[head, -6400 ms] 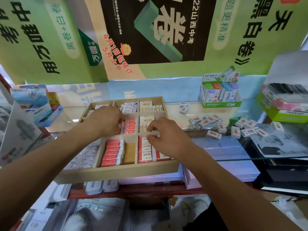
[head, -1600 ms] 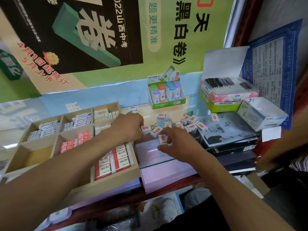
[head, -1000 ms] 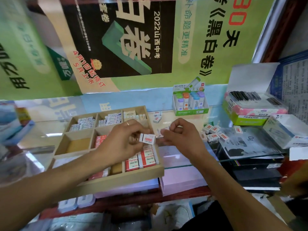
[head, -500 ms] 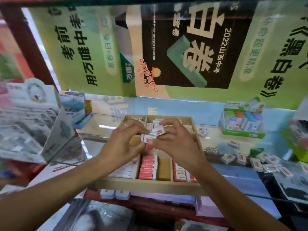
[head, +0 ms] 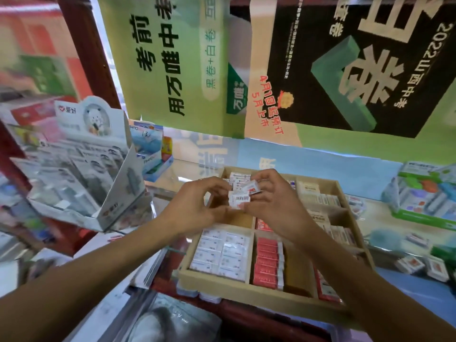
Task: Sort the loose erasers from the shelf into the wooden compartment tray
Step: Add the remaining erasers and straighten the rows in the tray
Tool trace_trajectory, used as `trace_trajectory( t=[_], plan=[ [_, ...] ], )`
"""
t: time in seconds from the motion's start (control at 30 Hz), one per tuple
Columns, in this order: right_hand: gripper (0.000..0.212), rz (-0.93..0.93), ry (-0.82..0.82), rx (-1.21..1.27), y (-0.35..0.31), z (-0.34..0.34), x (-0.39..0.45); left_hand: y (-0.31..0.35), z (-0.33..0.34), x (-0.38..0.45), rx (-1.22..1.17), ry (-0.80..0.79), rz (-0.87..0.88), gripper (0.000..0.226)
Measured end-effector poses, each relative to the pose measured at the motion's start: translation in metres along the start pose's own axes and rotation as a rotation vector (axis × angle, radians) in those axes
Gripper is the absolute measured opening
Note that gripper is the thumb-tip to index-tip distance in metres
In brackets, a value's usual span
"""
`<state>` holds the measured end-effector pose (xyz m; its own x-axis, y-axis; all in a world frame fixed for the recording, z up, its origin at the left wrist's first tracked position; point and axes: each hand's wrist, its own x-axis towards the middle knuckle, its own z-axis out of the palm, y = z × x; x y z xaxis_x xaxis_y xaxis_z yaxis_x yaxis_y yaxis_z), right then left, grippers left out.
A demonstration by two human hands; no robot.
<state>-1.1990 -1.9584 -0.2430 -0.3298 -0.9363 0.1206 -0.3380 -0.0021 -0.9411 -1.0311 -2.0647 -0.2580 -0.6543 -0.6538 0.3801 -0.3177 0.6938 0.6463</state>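
The wooden compartment tray [head: 246, 293] lies on the glass shelf, holding rows of white, red and cream erasers. Above its upper left compartments my two hands meet. My left hand [head: 197, 206] pinches a small stack of white wrapped erasers [head: 238, 199]. My right hand [head: 274, 203] pinches the same stack from the right, with one red-and-white eraser [head: 251, 188] tilted on top. Loose erasers [head: 422, 266] lie on the shelf at the far right.
A white cardboard display box [head: 81, 169] stands to the left of the tray. A green box of coloured correction items [head: 424, 193] sits at the right. Blue boxes [head: 150, 154] stand behind. Posters hang above the shelf.
Since a second ago both hands carried the erasers from the right side of the shelf to above the tray's upper left part. The view swung left.
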Motion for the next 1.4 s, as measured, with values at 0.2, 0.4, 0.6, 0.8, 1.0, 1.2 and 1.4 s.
trace_trajectory(
  t=[0.2,0.4,0.6,0.8,1.0,1.2,1.4],
  plan=[
    [0.047,0.015,-0.047,-0.362,0.005,0.024,0.026,-0.035,0.006,-0.009,0.026,0.058,-0.146,0.020],
    [0.043,-0.031,-0.241,-0.747,0.008,0.040,0.034,-0.038,0.013,-0.023,-0.248,0.062,-0.203,0.018],
    [0.041,-0.054,-0.322,-0.939,0.000,0.038,0.046,-0.044,0.015,-0.023,-0.308,0.070,-0.210,0.019],
    [0.029,-0.087,-0.388,-0.967,-0.010,0.031,0.051,-0.047,0.016,-0.024,-0.346,0.069,-0.221,0.017],
    [0.016,-0.106,-0.201,-0.852,-0.011,0.032,0.054,-0.048,0.016,-0.025,-0.369,0.075,-0.215,0.016],
    [0.012,-0.067,-0.339,-0.820,-0.003,0.035,0.046,-0.049,0.016,-0.026,-0.369,0.091,-0.215,0.017],
    [0.031,-0.031,-0.490,-0.915,-0.014,0.037,0.053,-0.049,0.016,-0.025,-0.385,0.099,-0.228,0.017]
  ],
)
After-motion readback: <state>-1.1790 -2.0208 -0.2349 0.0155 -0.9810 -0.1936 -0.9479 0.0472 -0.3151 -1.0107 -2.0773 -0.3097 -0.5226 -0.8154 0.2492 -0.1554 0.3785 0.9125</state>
